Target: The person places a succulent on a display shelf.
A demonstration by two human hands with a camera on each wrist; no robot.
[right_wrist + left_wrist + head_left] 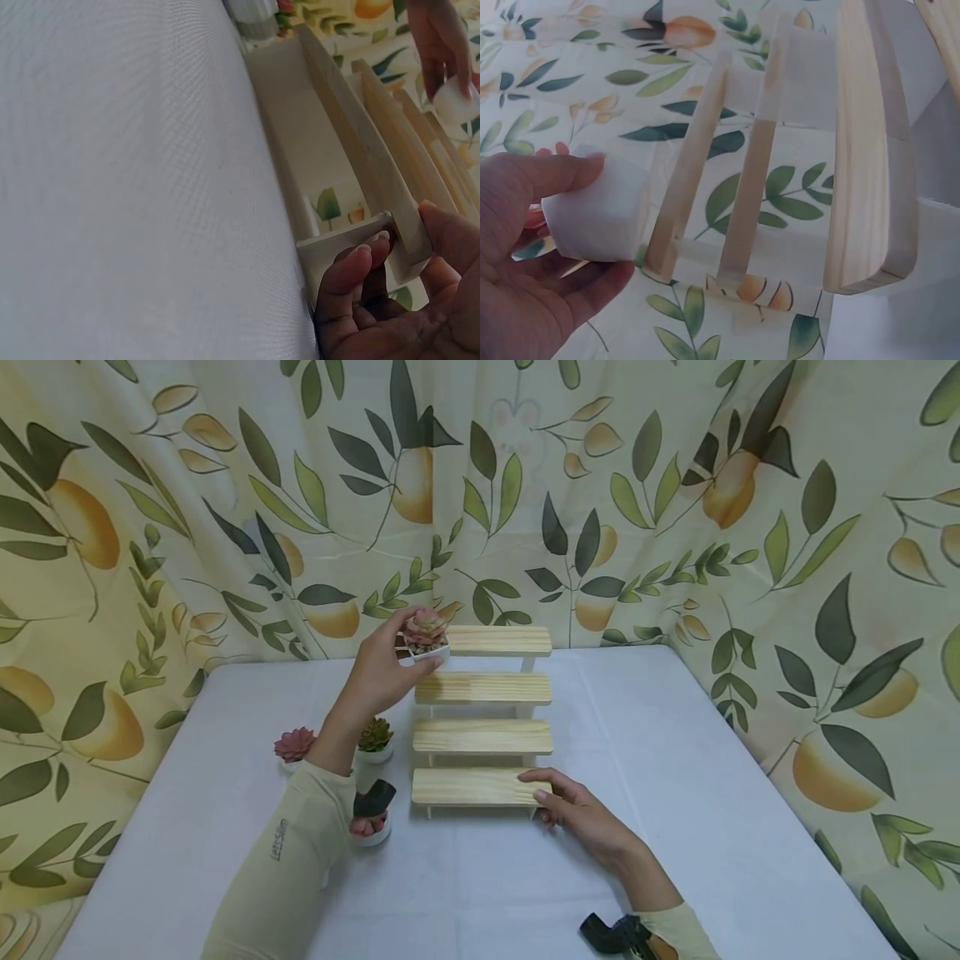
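Observation:
A wooden stepped stand (483,735) with several plank shelves sits mid-table. My left hand (386,670) grips a small white pot holding a pink succulent (425,635) at the left end of the top shelf (498,641). In the left wrist view, thumb and fingers wrap the white pot (596,214) beside the stand's slats (742,195). My right hand (573,806) holds the right end of the bottom shelf (472,787); the right wrist view has its fingers (352,281) curled round that plank end (409,240).
Three more potted succulents stand left of the stand: a pink one (294,747), a green one (375,737), and a reddish one (369,827) partly behind my left sleeve. A white cloth (720,827) covers the table; a leaf-print curtain (787,527) hangs behind.

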